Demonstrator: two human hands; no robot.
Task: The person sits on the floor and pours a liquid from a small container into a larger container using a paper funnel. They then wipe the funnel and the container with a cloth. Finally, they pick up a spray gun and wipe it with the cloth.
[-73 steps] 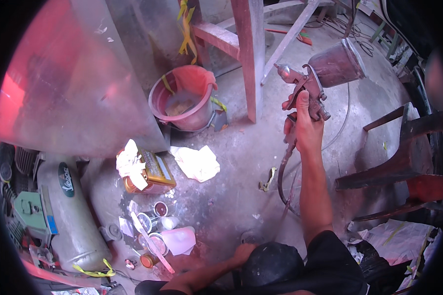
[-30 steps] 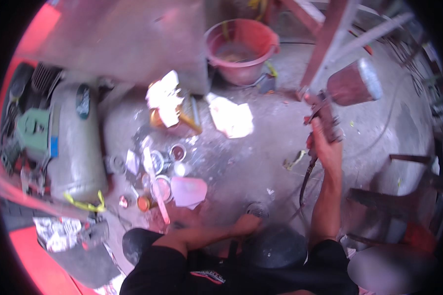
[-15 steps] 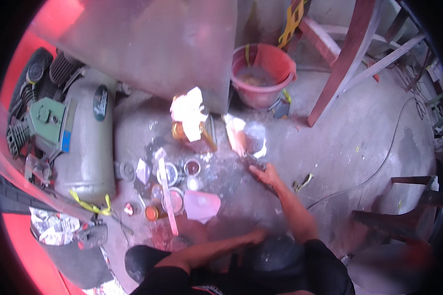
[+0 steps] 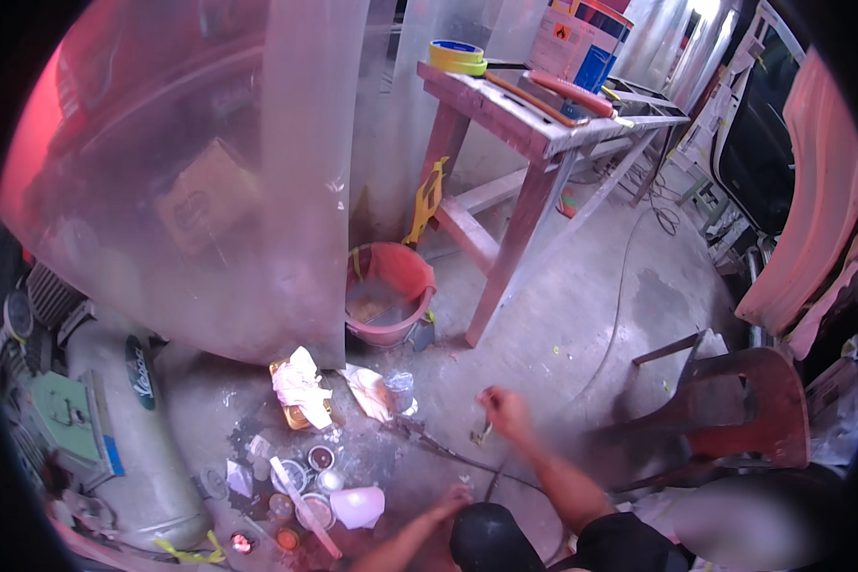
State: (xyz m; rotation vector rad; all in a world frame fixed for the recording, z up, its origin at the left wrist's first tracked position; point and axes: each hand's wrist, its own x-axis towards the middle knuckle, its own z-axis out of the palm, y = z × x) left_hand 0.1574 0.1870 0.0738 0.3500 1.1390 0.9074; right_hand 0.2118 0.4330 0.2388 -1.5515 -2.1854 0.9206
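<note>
My right hand (image 4: 507, 416) is raised over the floor, fingers curled in; anything inside them is too small to make out. A crumpled yellowish scrap (image 4: 481, 436) shows just below it. My left hand (image 4: 451, 501) hangs low beside my dark-clad knee, its fingers blurred. Left of the right hand, a slim dark hose-like thing (image 4: 429, 440) lies on the floor, by a pinkish-white cloth (image 4: 368, 393) and a clear plastic cup or bag (image 4: 400, 389). Further left are a pale stick (image 4: 305, 507) across several small containers, a dark-red-filled cup (image 4: 321, 458) and a pink sheet (image 4: 357, 507).
A white cloth (image 4: 301, 389) covers a tin beside the hanging plastic sheet (image 4: 300, 191). Behind stand a red bucket (image 4: 419, 281) and a workbench (image 4: 534, 143) with tape rolls (image 4: 457, 59) and a large can (image 4: 582, 43). An air compressor (image 4: 129, 448) is left; a red-brown chair (image 4: 758, 429) right.
The view has tilted up and right, bringing in the bench top. My right hand has come away from the dark thing by the cloth, which now lies on the floor.
</note>
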